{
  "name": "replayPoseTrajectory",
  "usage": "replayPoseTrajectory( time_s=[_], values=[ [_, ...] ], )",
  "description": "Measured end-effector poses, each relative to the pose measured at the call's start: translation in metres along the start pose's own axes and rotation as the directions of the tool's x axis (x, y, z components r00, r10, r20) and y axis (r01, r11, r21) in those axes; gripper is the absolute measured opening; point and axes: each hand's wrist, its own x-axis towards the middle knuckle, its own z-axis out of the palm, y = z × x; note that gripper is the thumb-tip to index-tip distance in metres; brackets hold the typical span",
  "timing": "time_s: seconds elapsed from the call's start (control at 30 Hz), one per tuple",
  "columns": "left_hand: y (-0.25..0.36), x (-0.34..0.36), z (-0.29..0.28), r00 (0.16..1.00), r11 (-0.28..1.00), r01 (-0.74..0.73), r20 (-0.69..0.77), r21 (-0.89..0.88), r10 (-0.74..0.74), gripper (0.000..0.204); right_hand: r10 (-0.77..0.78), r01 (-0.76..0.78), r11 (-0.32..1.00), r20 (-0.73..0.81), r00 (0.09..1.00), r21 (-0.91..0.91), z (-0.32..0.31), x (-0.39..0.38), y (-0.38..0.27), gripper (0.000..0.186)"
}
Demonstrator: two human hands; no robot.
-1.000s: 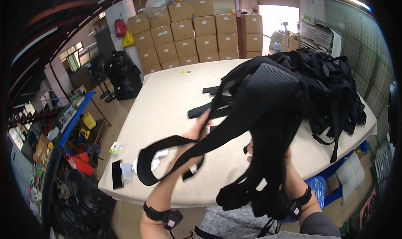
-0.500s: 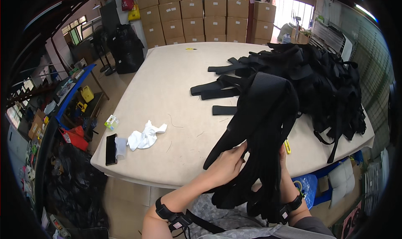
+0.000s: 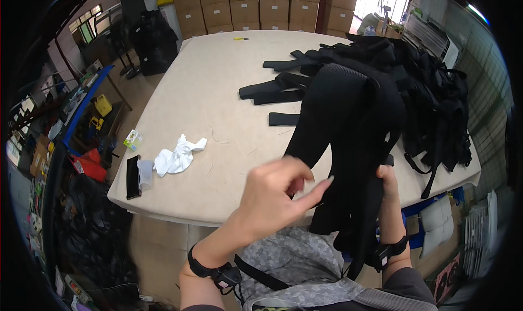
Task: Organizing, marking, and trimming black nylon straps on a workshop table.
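**Left hand comes off the straps; the right seems to carry them alone**

On my feed the left hand's fingers point(image 3: 299, 172) are curled, the thumb standing well apart from them, with nothing plainly in the grip. Half a second ago that left hand point(image 3: 271, 194) was against the bundle of black straps point(image 3: 348, 112); now a gap shows between them. I take it the left is free for arranging while the right steadies. The right hand point(image 3: 389, 183) has its thumb along the bundle's right side; its fingers are hidden behind, so I cannot tell how tightly they close. The bundle hangs at the near edge of the table point(image 3: 218, 101), right of its middle, loose ends dropping past that edge. Beyond, a heap of black straps point(image 3: 438, 106) covers the table's right side. A crumpled white cloth point(image 3: 178, 157) and a phone point(image 3: 132, 177) lie on its near left.
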Motion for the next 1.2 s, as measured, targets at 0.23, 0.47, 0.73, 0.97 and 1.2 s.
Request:
replayPoseTrajectory(
  time_s=[0.23, 0.47, 0.73, 0.97, 1.2],
  values=[
    [-0.014, 0.042, -0.013, 0.973, 0.751, -0.206, -0.213, -0.628, 0.089, 0.028, -0.297, 0.349, 0.875, 0.198, 0.934, -0.335, 0.025, 0.007, -0.034, 0.066],
    [-0.021, 0.045, -0.049, 0.952, 0.788, 0.296, 0.235, -0.54, -0.196, 0.048, -0.261, 0.317, 0.799, 0.181, 0.948, -0.511, 0.035, 0.017, -0.055, 0.076],
    [-0.036, 0.032, 0.021, 0.98, 0.984, -0.036, 0.184, -0.175, 0.069, 0.104, -0.294, 0.378, 0.767, 0.24, 0.925, -0.518, 0.07, 0.026, -0.024, 0.092],
    [-0.064, 0.028, 0.045, 0.979, 0.775, -0.136, 0.036, -0.617, 0.2, 0.064, -0.358, 0.426, 0.772, 0.23, 0.905, -0.471, 0.103, 0.032, 0.01, 0.093],
    [-0.094, 0.038, 0.03, 0.959, 0.456, -0.079, 0.056, -0.887, 0.276, 0.114, -0.52, 0.625, 0.229, 0.449, 0.726, -0.746, 0.119, 0.023, 0.027, 0.07]
  ],
)
